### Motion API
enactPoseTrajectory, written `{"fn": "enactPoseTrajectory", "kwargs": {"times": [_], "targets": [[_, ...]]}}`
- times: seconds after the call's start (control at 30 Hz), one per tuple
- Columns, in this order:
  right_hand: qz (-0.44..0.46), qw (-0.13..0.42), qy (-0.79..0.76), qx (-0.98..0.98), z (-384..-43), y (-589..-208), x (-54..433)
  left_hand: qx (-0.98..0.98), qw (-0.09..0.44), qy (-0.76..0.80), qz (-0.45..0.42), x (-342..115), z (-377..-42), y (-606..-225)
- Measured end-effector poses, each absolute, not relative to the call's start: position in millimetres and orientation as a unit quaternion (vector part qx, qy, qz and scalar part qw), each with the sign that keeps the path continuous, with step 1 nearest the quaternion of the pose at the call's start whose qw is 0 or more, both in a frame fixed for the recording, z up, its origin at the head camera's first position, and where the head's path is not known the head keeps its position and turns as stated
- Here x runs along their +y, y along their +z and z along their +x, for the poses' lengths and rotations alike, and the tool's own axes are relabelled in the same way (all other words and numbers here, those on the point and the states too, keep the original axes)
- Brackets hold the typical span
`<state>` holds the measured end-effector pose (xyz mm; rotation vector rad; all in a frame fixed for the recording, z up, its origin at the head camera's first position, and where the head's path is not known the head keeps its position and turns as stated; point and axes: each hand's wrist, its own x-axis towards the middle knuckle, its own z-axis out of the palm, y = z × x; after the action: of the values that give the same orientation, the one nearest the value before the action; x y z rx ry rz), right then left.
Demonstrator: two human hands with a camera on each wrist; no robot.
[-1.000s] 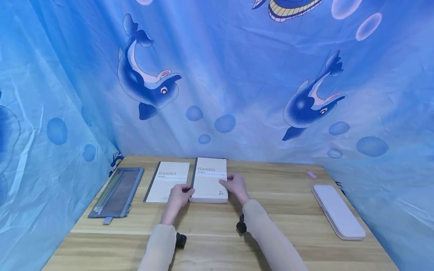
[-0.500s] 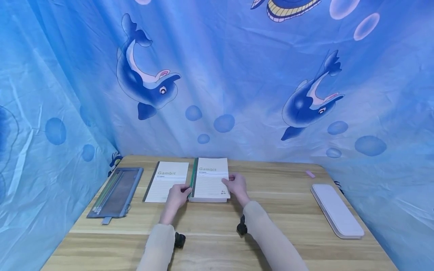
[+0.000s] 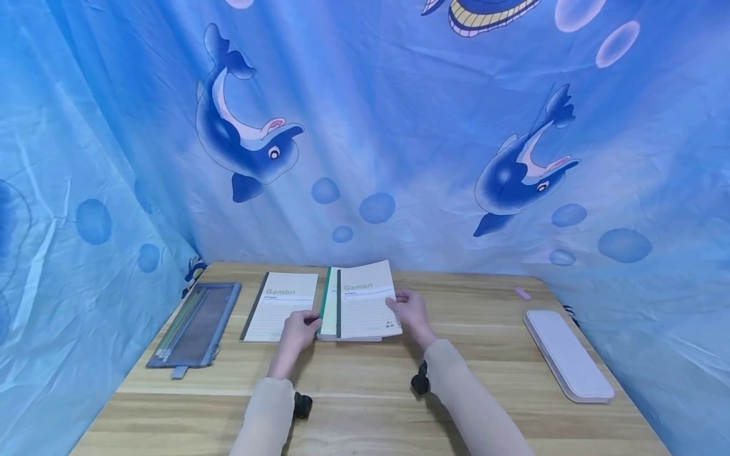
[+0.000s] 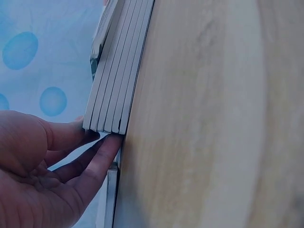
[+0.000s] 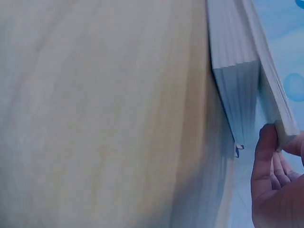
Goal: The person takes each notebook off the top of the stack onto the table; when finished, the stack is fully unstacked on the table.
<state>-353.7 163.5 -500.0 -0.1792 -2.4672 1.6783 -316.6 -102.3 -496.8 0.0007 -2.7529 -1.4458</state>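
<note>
The left hand steadies the left edge of the notebook stack between thumb and fingers, while the right hand pinches the top notebook by its right edge. To part them cleanly, the left should anchor the stack and the right lift gently, without creasing the cover. That notebook sits tilted over the stack, overhanging its right side: ruled lines nearer, "Gambit" lettering farther, dark spine left beside a green one.
</note>
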Motion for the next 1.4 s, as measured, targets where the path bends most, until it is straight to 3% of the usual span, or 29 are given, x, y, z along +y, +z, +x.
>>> {"fn": "enactPoseTrajectory", "kwargs": {"times": [1.4], "targets": [[-0.139,0.04,0.648,-0.748,-343.2,-499.9,260.7,-0.883,0.019,-0.469,0.005,-103.8,-316.9,-501.1]]}}
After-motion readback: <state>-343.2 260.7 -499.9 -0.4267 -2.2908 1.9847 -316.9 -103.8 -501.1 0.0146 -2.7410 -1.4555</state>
